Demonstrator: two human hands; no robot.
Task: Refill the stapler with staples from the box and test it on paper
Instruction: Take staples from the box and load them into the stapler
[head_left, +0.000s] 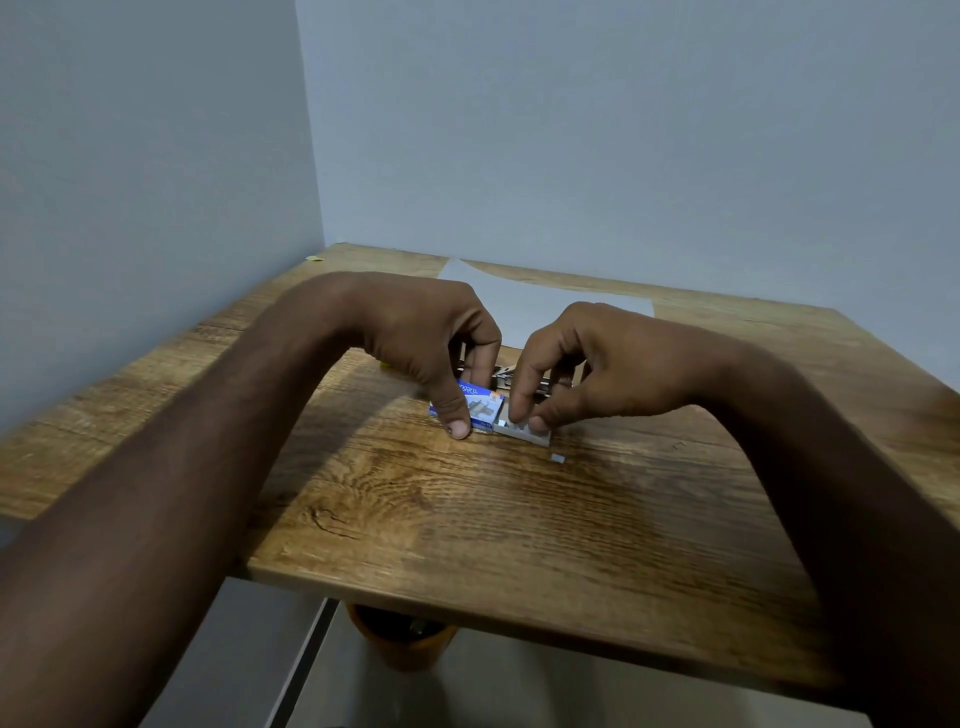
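Bare forearms, two, enter from the lower left and lower right corners and meet over the middle of a brown wood-grain tabletop (519, 530).

Left hand (415, 332): arched over a small blue cardboard staple box (480, 402) with white lettering and a picture of staples; thumb tip pressed down at the box's near edge, fingers curled over its far side, so the box is pinned flat on the table.

Right hand (587, 364): fingers bunched close, thumb and forefinger tips pinched together on the silver staple strips (524, 428) lying in the white inner tray (540, 439) that is slid out of the box's right end. Whether a strip is lifted clear cannot be told.

Loose short piece of silver staples (558, 458): lies alone on the wood just right of and nearer than the tray, touching neither hand.

Metal stapler (506, 376): on the table directly behind the box, mostly hidden between the two hands; only bright metal parts show, and its open or closed condition cannot be judged.

White sheet of paper (524, 301): flat on the table behind the hands, reaching toward the far edge.

Orange round container (402, 644): below the table's near edge, partly hidden by it.

Pale grey walls (571, 130): meeting in a corner behind the table.
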